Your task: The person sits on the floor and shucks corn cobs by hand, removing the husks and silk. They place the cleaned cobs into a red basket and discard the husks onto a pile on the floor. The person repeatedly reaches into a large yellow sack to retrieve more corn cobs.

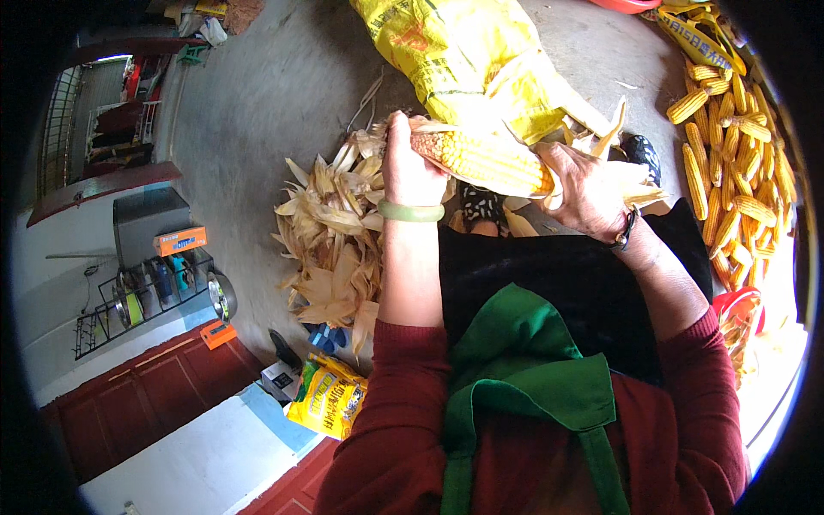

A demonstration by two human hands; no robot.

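An ear of corn (499, 161) with bared yellow kernels lies crosswise between my two hands, above my lap. My left hand (412, 164) grips its tip end, where a strip of dry husk still clings. At the other end, my right hand (582, 187) is closed around the base and the peeled-back husk leaves (634, 183). Part of the base is hidden by those fingers. A yellow woven sack (457, 58) lies on the floor just beyond the ear. Left of my left forearm is a heap of dry corn husks (338, 238).
Husked corn cobs (734, 174) are piled on the floor at the right, with a yellow printed bag (702, 42) behind them. A red basin (627, 5) shows at the top edge. At lower left stand a yellow packaged bag (331, 396) and a wall rack (151, 293).
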